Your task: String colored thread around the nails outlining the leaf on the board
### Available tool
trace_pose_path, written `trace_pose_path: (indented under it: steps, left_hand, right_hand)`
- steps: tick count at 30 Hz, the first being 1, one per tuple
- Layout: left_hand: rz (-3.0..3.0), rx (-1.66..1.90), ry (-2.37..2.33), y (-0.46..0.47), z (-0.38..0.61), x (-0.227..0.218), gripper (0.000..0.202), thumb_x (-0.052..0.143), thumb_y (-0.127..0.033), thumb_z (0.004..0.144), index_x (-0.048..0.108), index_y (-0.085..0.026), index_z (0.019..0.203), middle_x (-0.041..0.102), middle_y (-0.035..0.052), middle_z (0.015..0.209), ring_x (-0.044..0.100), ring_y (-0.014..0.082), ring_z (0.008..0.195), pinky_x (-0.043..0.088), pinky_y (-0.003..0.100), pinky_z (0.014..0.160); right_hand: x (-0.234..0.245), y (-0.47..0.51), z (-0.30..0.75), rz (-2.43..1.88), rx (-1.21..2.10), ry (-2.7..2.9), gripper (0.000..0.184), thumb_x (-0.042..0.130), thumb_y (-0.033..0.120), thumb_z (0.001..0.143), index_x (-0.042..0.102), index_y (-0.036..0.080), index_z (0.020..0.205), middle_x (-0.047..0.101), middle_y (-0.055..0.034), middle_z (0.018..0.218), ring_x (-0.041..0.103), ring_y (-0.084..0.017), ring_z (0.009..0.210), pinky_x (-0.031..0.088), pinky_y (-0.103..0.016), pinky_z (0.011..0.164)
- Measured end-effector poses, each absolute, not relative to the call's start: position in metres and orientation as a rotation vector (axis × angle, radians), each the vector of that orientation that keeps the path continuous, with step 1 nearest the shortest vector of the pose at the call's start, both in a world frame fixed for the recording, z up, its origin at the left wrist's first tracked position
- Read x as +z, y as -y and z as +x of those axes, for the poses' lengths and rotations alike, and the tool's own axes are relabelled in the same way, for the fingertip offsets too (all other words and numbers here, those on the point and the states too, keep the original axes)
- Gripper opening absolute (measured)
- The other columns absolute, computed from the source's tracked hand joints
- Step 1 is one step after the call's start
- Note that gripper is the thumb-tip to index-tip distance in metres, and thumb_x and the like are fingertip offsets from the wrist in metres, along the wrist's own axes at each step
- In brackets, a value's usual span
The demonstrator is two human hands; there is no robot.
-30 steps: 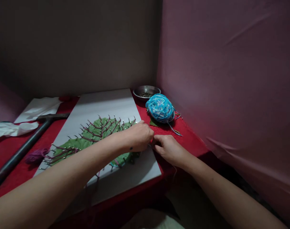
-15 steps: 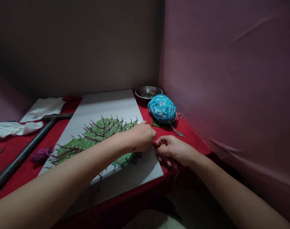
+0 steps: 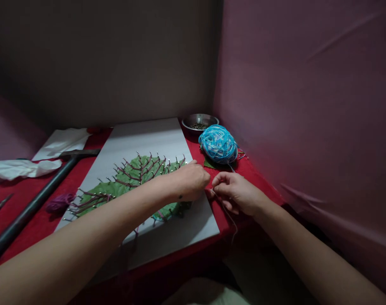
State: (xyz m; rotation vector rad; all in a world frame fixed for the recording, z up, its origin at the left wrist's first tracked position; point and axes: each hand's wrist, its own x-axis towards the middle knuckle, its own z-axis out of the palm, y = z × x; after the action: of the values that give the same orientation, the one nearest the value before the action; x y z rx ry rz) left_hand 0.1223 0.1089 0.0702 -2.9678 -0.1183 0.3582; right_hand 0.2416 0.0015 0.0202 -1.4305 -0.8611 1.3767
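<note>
1. The left hand [image 3: 189, 181] is resting over the right edge of the white board [image 3: 145, 137], its fingers curled and pinched together at the board's edge; what they are pinching is too small to make out.
2. The right hand [image 3: 235, 192] is lying just beside the left, fingertips nearly meeting it, and is gripping a thin strand of thread [image 3: 230, 216] between thumb and forefinger; the strand is trailing down past the table's front edge.
3. The board is lying flat on the red tablecloth [image 3: 256, 178] and is carrying a green leaf [image 3: 126, 186] ringed and crossed by small nails [image 3: 138, 156], with dark purple yarn running between them like veins.
4. A ball of blue yarn [image 3: 218, 144] is sitting on the cloth to the right of the board, near the right hand, on a scrap of green leaf.
5. A metal bowl [image 3: 199, 121] holding small dark pieces is standing behind the ball, in the corner.
6. A hammer [image 3: 37, 199] is lying diagonally to the left of the board, with a small purple yarn bundle [image 3: 57, 203] beside the board's left edge.
7. White crumpled paper [image 3: 24, 167] is lying at the far left.
</note>
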Motion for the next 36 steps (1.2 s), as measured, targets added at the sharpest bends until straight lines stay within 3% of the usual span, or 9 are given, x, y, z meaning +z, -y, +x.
trace_pose_path:
  steps: [4,8,12,15,20,25,28,32,36]
  left_hand:
    - [-2.975,0.350,0.093,-0.110,0.123,0.070,0.015,0.050,-0.013,0.076,0.065,-0.013,0.071,0.068,0.0095,0.073,0.056,0.0170,0.067,0.035,0.033,0.069]
    - [-2.968,0.366,0.084,-0.109,0.122,0.071,0.014,0.051,-0.010,0.073,0.065,-0.013,0.071,0.068,0.0090,0.071,0.056,0.0167,0.067,0.035,0.033,0.069]
    - [-2.989,0.350,0.087,-0.109,0.122,0.071,0.013,0.052,-0.009,0.071,0.064,-0.012,0.071,0.068,0.0102,0.072,0.056,0.0184,0.068,0.036,0.034,0.071]
    - [-2.999,0.329,0.087,-0.110,0.122,0.069,0.012,0.052,-0.008,0.071,0.063,-0.012,0.070,0.068,0.0113,0.073,0.057,0.0202,0.070,0.037,0.036,0.073]
    - [-2.996,0.329,0.103,-0.110,0.121,0.068,0.013,0.050,-0.008,0.071,0.062,-0.012,0.069,0.068,0.0115,0.074,0.059,0.0201,0.071,0.038,0.036,0.074]
    - [-3.020,0.349,0.126,-0.107,0.121,0.071,0.013,0.050,-0.006,0.071,0.060,-0.012,0.067,0.066,0.0104,0.070,0.058,0.0199,0.069,0.038,0.036,0.075]
    - [-3.006,0.365,0.154,-0.106,0.122,0.072,0.013,0.050,-0.006,0.071,0.060,-0.012,0.067,0.065,0.0093,0.068,0.057,0.0186,0.068,0.038,0.035,0.075]
    - [-3.004,0.390,0.159,-0.106,0.124,0.072,0.015,0.049,-0.009,0.073,0.062,-0.014,0.070,0.066,0.0085,0.071,0.056,0.0186,0.069,0.038,0.036,0.076]
    - [-3.017,0.391,0.155,-0.107,0.124,0.072,0.016,0.048,-0.011,0.074,0.062,-0.014,0.068,0.066,0.0079,0.071,0.055,0.0182,0.066,0.037,0.037,0.076]
  right_hand:
    - [0.020,0.003,0.248,-1.225,1.531,0.660,0.030,0.063,0.015,0.067,0.045,0.017,0.091,0.067,-0.0023,0.074,0.056,-0.010,0.038,0.036,-0.018,0.028]
    - [0.021,0.008,0.248,-1.230,1.589,0.694,0.032,0.063,0.019,0.069,0.046,0.017,0.096,0.065,-0.0026,0.074,0.060,-0.013,0.043,0.040,-0.020,0.030]
    - [0.023,0.011,0.234,-1.527,1.477,0.925,0.026,0.061,0.019,0.071,0.047,0.019,0.094,0.058,0.0050,0.063,0.056,-0.012,0.038,0.040,-0.021,0.029]
    - [0.020,0.011,0.225,-1.743,1.308,1.136,0.009,0.055,0.013,0.071,0.050,0.019,0.077,0.052,0.0073,0.050,0.049,-0.008,0.034,0.033,-0.017,0.028]
    - [0.012,0.005,0.231,-1.694,1.337,1.079,0.009,0.048,0.017,0.075,0.048,0.019,0.066,0.047,0.0071,0.035,0.034,-0.006,0.024,0.022,-0.017,0.026]
    - [0.015,0.000,0.246,-1.355,1.534,0.699,0.011,0.057,0.019,0.066,0.046,0.018,0.066,0.057,0.0031,0.051,0.040,-0.005,0.031,0.025,-0.017,0.027]
    - [0.018,-0.004,0.247,-1.279,1.544,0.555,0.019,0.063,0.022,0.063,0.044,0.019,0.066,0.043,0.0086,0.045,0.036,-0.004,0.032,0.020,-0.015,0.028]
    - [0.020,-0.009,0.242,-1.503,1.330,0.831,0.020,0.068,0.022,0.061,0.055,0.018,0.075,0.036,0.0117,0.040,0.025,-0.002,0.030,0.012,-0.017,0.029]
    - [0.017,-0.019,0.246,-1.679,1.164,1.032,0.011,0.067,0.019,0.060,0.057,0.015,0.061,0.042,0.0080,0.043,0.028,-0.002,0.036,0.017,-0.018,0.035]
